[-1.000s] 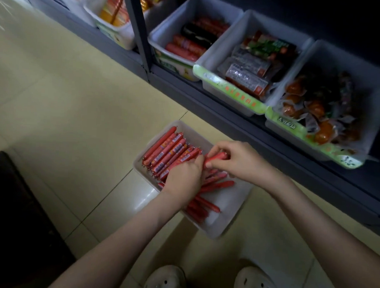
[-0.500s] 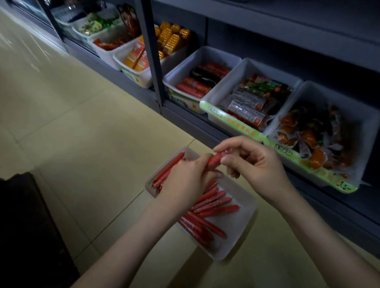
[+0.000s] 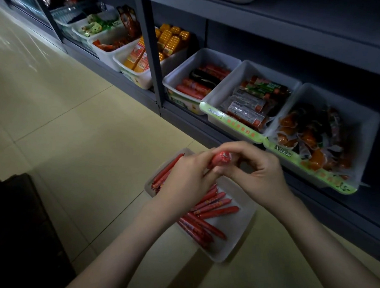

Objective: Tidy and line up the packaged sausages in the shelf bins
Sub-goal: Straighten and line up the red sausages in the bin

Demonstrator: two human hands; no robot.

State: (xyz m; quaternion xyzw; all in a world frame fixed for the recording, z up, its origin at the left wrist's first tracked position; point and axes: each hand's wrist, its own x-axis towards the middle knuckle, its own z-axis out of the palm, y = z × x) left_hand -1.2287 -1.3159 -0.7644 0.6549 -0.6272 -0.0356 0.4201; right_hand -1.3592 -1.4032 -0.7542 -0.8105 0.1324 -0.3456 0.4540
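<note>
Head | left grip (image 3: 183, 178) and right grip (image 3: 259, 171) pinch sausage (image 3: 222, 158) — above floor bin (image 3: 230, 252)

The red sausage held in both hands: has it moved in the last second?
Yes. The sausage has risen from among the others in the floor tray to above its far rim, gripped by left hand and right hand.

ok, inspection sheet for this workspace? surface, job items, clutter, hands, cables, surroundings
Surface: tiled floor; the white tray sits on it by the shelf foot.
Job's things: red sausage sticks lie in the tray, several askew; one held sausage is above it.
Clutter: nothing seen.
Hands: left hand and right hand both grip the held sausage.
Cables: nothing seen.
Surroundings: shelf bins of packaged snacks behind; dark object at left, unclear.
</note>
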